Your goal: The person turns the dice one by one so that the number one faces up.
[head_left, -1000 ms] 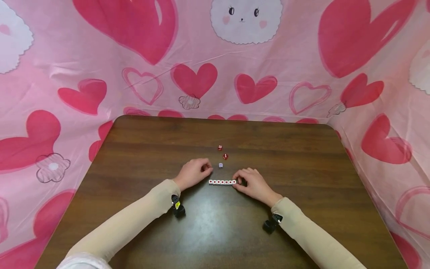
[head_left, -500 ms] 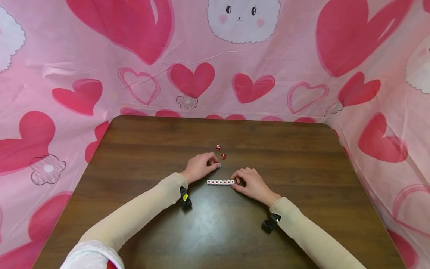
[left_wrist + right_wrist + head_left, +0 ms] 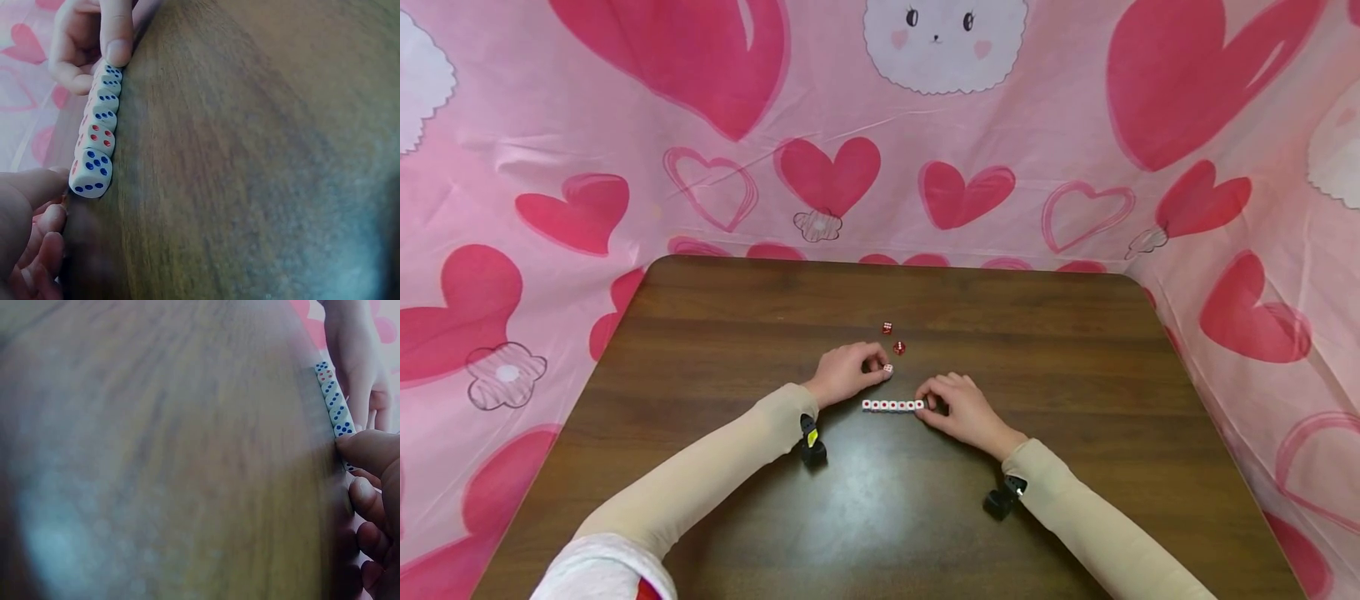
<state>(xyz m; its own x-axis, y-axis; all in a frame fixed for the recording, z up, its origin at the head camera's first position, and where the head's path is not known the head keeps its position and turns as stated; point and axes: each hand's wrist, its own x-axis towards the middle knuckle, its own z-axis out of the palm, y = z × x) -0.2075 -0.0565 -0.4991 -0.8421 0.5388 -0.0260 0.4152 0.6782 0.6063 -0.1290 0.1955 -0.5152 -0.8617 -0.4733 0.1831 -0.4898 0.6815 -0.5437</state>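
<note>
In the head view, my left hand (image 3: 848, 371) pinches a small white die (image 3: 888, 368) between thumb and fingers, just behind a straight row of white dice (image 3: 889, 406). Each die in that row shows a single red dot on top. My right hand (image 3: 962, 414) grips the row's right end die (image 3: 919, 405) with thumb and index finger. In the left wrist view, the near sides of the row's dice (image 3: 100, 136) carry blue or red dots, and the left fingers hide the pinched die. The right thumb (image 3: 359, 447) covers part of the end die in the right wrist view.
Two red dice lie behind the left hand: one red die (image 3: 899, 347) near its fingertips and another red die (image 3: 887, 328) farther back. The dark wooden table (image 3: 760, 300) is bordered by a pink heart-patterned cloth (image 3: 895, 117).
My left hand has moved right and away from the row's left end, taken hold of the loose white die and turned it, so a different face shows. The right hand stays at the row's end.
</note>
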